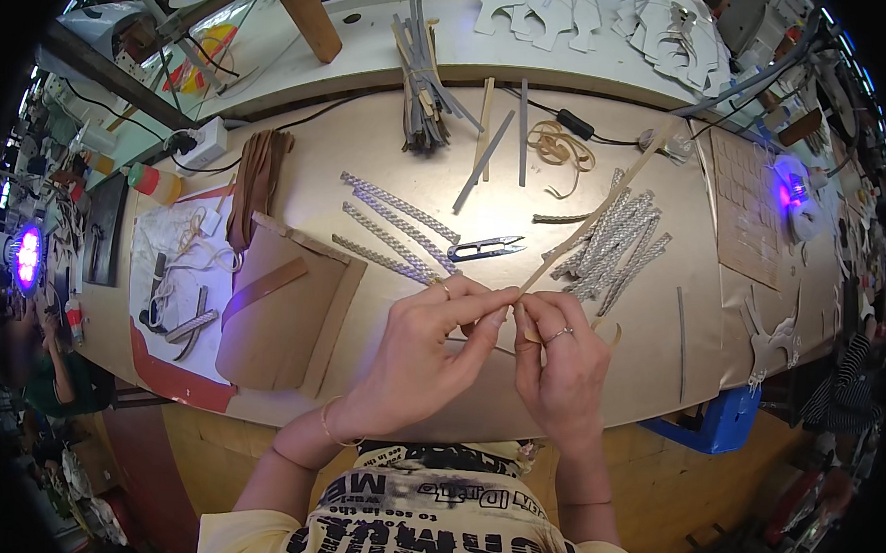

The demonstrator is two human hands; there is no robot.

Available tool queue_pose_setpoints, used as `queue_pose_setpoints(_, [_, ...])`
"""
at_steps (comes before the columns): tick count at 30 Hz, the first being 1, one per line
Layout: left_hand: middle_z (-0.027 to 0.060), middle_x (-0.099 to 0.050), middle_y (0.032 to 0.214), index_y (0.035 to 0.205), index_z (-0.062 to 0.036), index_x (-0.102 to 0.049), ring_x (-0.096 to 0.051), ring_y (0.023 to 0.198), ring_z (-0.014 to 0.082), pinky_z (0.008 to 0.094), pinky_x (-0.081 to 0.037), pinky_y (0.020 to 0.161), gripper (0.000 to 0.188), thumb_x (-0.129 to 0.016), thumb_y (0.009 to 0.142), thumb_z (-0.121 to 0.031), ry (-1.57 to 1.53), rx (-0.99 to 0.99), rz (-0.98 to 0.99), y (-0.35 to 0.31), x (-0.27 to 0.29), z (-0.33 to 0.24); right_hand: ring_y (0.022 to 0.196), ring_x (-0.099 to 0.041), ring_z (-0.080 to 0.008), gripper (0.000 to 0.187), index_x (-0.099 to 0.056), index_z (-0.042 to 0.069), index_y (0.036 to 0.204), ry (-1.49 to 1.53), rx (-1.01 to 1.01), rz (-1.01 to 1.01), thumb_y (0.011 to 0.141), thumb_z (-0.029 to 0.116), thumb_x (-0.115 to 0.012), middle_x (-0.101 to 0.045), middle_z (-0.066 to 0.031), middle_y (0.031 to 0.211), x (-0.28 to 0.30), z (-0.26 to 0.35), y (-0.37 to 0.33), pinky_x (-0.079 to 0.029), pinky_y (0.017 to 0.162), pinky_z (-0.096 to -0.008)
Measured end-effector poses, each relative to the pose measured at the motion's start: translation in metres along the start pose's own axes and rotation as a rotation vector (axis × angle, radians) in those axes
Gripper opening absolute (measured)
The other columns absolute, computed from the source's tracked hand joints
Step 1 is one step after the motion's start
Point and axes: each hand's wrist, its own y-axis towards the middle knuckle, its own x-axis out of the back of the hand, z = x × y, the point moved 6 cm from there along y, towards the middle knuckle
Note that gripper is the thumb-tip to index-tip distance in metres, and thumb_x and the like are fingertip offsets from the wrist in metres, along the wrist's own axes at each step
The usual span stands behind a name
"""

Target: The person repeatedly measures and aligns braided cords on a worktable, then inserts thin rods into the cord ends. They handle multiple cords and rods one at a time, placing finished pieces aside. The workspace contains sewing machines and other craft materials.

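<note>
A long, narrow tan strip (593, 217) runs from my fingertips up toward the far right of the table, passing over a pile of grey-and-white braided cords (620, 248). My left hand (417, 343) pinches the strip's near part between thumb and forefinger. Right beside it, fingertips touching, my right hand (566, 368) is closed on the same strip, and a short tan end curls out past its fingers. Just beyond my hands lies a pair of dark thread snips (485, 248). Several braided cords (395, 232) are laid out side by side to the left of the snips.
A bundle of grey and tan strips (424, 100) lies at the back, near a coil of tan ribbon (560, 154). Brown strips (257, 192) and a curved brown board (278, 318) are at left. A power strip (201, 146) sits far left, a blue stool (713, 421) right.
</note>
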Motion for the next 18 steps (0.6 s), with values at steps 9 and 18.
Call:
queue_pose_setpoints(9, [0.0138,-0.068,0.089,0.115,0.0009,-0.07,-0.067,0.073,0.0218,0.0301,-0.053,0.066,0.03,-0.061,0.087,0.006,0.021,0.018,0.004,-0.0001,-0.0002,0.0023,0.057,-0.057,-0.0156,0.013,-0.066,0.0,0.1,0.126,-0.064,0.004,0.088,-0.004,-0.067,-0.064,-0.0094,0.087,-0.0008,-0.0059,0.0002,-0.042,0.048,-0.0276])
queue_pose_setpoints(18, [0.0141,-0.069,0.087,0.114,0.0007,-0.071,-0.067,0.073,0.024,0.0317,-0.052,0.067,0.03,-0.062,0.086,0.004,0.001,0.022,-0.024,-0.0023,-0.0001,0.0065,0.055,-0.05,-0.0104,0.008,-0.067,-0.002,0.099,0.203,-0.112,0.03,0.091,-0.002,-0.065,-0.063,-0.0074,0.085,-0.0019,-0.0068,0.0011,-0.037,0.048,-0.0249])
